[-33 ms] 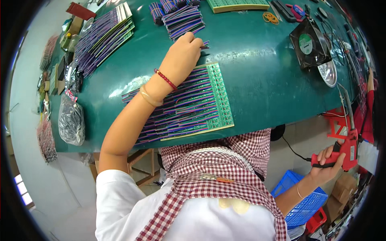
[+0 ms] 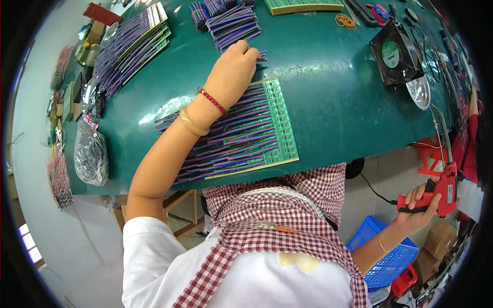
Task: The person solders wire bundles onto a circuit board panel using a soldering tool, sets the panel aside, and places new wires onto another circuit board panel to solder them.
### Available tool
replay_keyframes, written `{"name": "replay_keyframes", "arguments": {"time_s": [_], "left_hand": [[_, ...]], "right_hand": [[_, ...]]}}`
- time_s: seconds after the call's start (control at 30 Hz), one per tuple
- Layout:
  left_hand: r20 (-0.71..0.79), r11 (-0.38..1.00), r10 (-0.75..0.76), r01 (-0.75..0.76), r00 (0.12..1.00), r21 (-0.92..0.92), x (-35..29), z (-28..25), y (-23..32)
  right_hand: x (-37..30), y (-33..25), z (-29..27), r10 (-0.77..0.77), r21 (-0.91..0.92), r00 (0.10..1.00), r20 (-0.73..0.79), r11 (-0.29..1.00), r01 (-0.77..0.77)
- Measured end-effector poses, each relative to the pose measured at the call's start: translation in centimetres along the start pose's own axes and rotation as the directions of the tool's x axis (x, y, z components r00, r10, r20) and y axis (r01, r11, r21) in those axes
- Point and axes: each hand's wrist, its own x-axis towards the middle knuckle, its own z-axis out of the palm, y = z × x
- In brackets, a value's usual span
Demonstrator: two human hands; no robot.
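head view: the bundle of purple and red wires (image 2: 233, 25) lies on the far part of the green table (image 2: 328, 102), and the left hand (image 2: 233, 69) reaches out to its near end, fingers curled together on a few loose strands there; whether they are truly pinched i cannot tell. set against the earlier picture taken at the same instant, nothing has shifted, so the hand reads as paused at the bundle rather than carrying anything away. just below the wrist, with its red bead bracelet and pale bangle, lies a green circuit board (image 2: 275, 123) with rows of the same wires already fixed along it and trailing to the left. the right hand (image 2: 421, 203) hangs off the table edge, low on the right, closed around the grip of a red glue gun (image 2: 444, 187). further out: a stack of wired boards (image 2: 131, 46) at far left, a black fan (image 2: 398, 54) at right, a clear bag (image 2: 91, 154) near the left edge, a blue crate (image 2: 390, 262) below.
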Motion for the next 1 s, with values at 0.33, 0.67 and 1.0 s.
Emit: {"name": "replay_keyframes", "arguments": {"time_s": [0.33,0.67,1.0], "left_hand": [[-0.121,0.998,0.049,-0.043,0.991,0.050,0.5,-1.9,1.4],[0.036,0.997,0.043,-0.040,0.998,-0.073,-7.9,-3.5,9.6],[-0.086,0.977,0.017,-0.035,0.996,-0.210,-9.5,-3.7,10.4]], "right_hand": [[-1.0,1.4,2.4,0.046,0.006,0.997,0.056,0.999,-0.046],[-4.3,3.3,4.3,0.218,-0.041,0.964,0.149,0.976,-0.215],[-7.0,3.8,6.5,0.267,-0.122,0.945,0.191,0.961,-0.247]]}}
